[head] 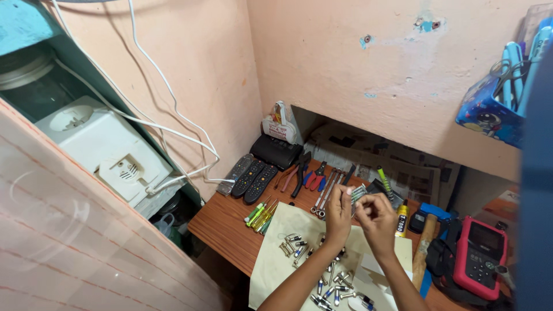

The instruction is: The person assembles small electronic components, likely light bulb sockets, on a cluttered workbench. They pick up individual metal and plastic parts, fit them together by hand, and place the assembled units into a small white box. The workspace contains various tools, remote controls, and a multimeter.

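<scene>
I see both hands raised just above the tabletop (224,224), meeting over the far edge of a cream cloth (282,242). The left hand (339,214) pinches a small metal connector (358,193) at its near end, fingers closed on it; the right hand (377,216) is closed too, thumb and forefinger working at the same piece from the other side. The connector sits right between the two grips, its silvery ribbed tip poking up beyond the fingertips.

I judge it light, rigid and a little slick: bare metal, cylindrical, too small for more than a fingertip pinch. The ribbed or threaded band looks like the best place to take hold, since smooth plating would tend to roll.

Below the grips, nearer the person, many similar connectors (331,285) lie scattered on the cloth, shiny barrels with blue bands. To the left of the grips lies a bundle of green and yellow screwdrivers (260,216), and beyond that three dark remote controls (252,179). Just beyond the grips lie pliers with red and blue handles (308,178), hard steel with soft sleeves. To the right rest a wooden-handled hammer (424,245) and a red handheld meter (481,259) with a dark screen.
</scene>
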